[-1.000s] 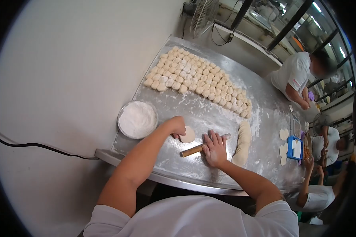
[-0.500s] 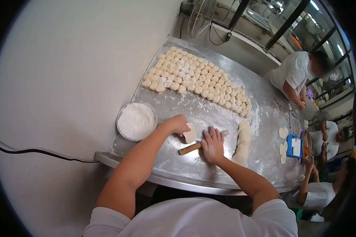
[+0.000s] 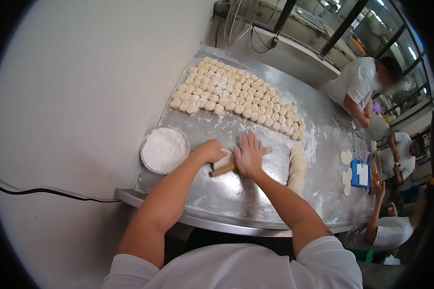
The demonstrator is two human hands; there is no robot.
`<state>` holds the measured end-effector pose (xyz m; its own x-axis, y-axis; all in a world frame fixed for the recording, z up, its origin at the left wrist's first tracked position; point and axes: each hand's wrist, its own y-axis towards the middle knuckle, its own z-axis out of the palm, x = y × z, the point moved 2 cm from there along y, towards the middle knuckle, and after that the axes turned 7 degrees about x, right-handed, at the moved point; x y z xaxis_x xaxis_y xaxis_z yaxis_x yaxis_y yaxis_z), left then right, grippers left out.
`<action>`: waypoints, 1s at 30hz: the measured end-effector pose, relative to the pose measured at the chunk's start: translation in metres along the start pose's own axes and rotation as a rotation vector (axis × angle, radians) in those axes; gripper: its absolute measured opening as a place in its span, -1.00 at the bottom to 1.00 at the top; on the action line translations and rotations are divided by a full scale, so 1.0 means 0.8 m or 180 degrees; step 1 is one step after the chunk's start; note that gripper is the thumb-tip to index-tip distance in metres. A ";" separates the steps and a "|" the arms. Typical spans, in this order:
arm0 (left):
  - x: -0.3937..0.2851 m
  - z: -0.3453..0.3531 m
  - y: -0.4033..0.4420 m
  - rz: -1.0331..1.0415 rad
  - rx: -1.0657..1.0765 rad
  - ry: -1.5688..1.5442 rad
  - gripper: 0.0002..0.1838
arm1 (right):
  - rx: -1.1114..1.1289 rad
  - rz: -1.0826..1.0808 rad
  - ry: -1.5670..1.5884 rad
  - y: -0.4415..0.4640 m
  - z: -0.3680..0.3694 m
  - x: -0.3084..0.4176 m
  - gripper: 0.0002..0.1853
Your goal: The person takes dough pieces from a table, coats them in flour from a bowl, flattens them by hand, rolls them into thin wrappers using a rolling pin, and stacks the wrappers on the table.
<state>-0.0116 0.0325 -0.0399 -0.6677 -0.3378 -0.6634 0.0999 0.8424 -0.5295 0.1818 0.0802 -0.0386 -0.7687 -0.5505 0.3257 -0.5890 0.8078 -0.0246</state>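
My left hand is closed on the upper left edge of a small flat dough round lying on the metal table. Stretched out flat, my right hand presses on a wooden rolling pin with its palm, fingers pointing away from me. The pin lies tilted across the lower part of the round, its far end showing past my hand. To the right of that hand rests a thick log of dough. Many dough balls sit packed in rows beyond both hands.
A metal bowl of white flour stands left of my left forearm. Rolled rounds lie by a blue tray at the right. Co-workers stand along the table's far and right sides. A fan hangs by the wall.
My right hand has rolled the pin away from me and leftward, onto the dough round. My left hand, still at the round's edge, has shifted slightly left.
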 end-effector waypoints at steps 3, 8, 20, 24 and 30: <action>0.006 0.004 0.002 -0.0254 0.0558 -0.0573 -0.65 | 0.0474 -0.0215 -0.0288 -0.120 -0.012 -0.036 -0.34; -0.015 -0.013 -0.024 -0.0680 0.0740 0.0110 -0.63 | 0.0623 -0.0161 -0.0500 -0.067 -0.018 -0.017 -0.29; -0.041 -0.009 -0.033 0.0189 0.0868 -0.1089 -0.74 | 0.0454 -0.0324 -0.0316 -0.122 -0.018 -0.046 -0.36; -0.015 0.005 -0.016 -0.0348 0.1092 -0.0454 -0.81 | 0.0719 -0.0534 -0.0491 -0.136 -0.033 -0.056 -0.33; -0.023 -0.003 -0.021 -0.0452 0.0348 0.0489 -0.66 | 0.0203 -0.0259 -0.0385 0.038 0.000 0.015 -0.20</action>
<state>-0.0024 0.0253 -0.0172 -0.7844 -0.3747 -0.4943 0.0707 0.7376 -0.6715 0.1552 0.0981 -0.0352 -0.7399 -0.6381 0.2131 -0.6622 0.7466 -0.0639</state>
